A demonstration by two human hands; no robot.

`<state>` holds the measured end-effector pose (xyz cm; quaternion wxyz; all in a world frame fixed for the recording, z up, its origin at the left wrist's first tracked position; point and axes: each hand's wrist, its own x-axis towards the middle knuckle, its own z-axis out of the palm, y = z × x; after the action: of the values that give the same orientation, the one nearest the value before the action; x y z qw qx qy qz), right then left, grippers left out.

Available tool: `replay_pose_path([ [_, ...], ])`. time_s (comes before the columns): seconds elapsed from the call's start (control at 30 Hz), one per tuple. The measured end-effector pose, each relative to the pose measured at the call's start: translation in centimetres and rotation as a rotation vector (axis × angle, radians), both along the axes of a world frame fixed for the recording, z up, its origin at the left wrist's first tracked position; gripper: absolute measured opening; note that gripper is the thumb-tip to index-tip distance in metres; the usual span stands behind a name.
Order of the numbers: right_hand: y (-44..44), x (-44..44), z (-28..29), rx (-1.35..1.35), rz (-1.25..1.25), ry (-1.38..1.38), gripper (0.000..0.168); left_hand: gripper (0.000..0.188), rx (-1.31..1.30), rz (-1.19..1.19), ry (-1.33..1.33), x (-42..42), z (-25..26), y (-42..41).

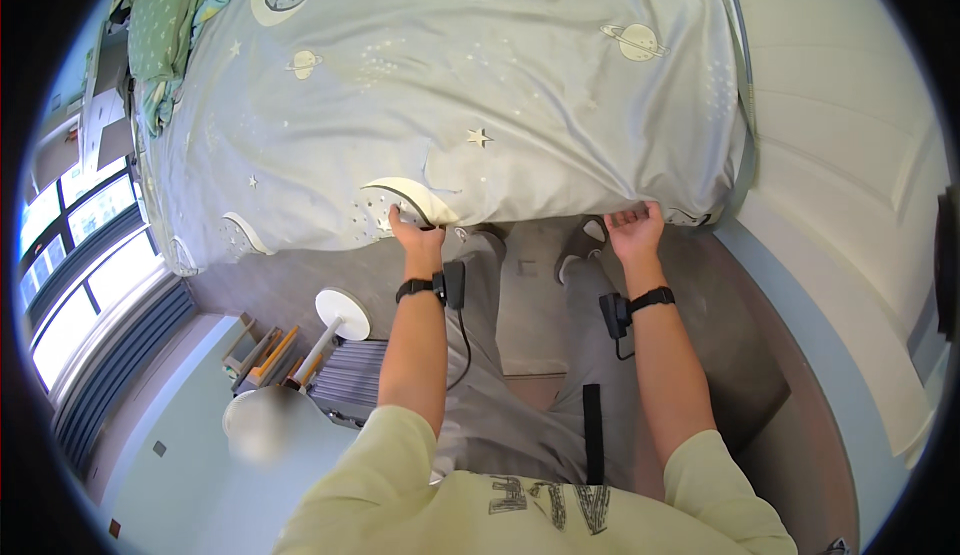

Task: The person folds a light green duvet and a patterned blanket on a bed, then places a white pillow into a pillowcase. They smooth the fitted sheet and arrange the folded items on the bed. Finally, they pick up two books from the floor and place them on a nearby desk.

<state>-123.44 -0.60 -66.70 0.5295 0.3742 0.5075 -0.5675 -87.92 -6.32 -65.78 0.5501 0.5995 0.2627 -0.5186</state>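
Note:
A pale grey-green bedsheet or cover with moons, stars and ringed planets is spread over the bed before me, creased towards its near right corner. My left hand is at the near edge, thumb on top of the fabric by a printed moon, fingers hidden beneath the edge. My right hand holds the same edge further right, palm up, its fingers curled at the hem. The fabric between the two hands hangs in a fairly straight line. Each wrist bears a black strap with a small device.
Green patterned cloths lie heaped at the bed's far left. A white-based stand, a grey ribbed case and several upright flat items are on the floor at left. A white panelled door or wardrobe borders the right side.

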Motion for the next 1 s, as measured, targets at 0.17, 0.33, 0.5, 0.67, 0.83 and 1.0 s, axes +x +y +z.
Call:
replay_pose_path([
  [0.17, 0.4, -0.4, 1.6, -0.180, -0.091, 0.000, 0.055, 0.069, -0.147, 0.094, 0.044, 1.0, 2.1, 1.0],
  [0.33, -2.2, 0.3, 3.4, -0.404, -0.172, 0.095, 0.077, 0.078, -0.275, 0.209, -0.071, 3.5, 0.8, 1.2],
  [0.5, -0.5, -2.8, 2.3, -0.516, -0.150, 0.128, 0.076, 0.085, -0.393, 0.290, -0.014, 5.3, 1.0, 2.2],
  [0.67, -0.8, -6.7, -1.3, -0.268, -0.097, 0.189, 0.068, 0.092, -0.132, 0.243, -0.065, 11.9, -2.5, 1.5],
  [0.83, -1.9, -7.8, 0.0, -0.320, -0.047, 0.318, 0.062, 0.076, -0.181, 0.081, -0.019, 14.7, -5.6, 2.9],
  [1.0, -0.4, -11.8, -3.8, -0.087, -0.065, 0.369, 0.055, 0.055, 0.045, -0.087, 0.087, 15.0, -5.5, 1.8],
])
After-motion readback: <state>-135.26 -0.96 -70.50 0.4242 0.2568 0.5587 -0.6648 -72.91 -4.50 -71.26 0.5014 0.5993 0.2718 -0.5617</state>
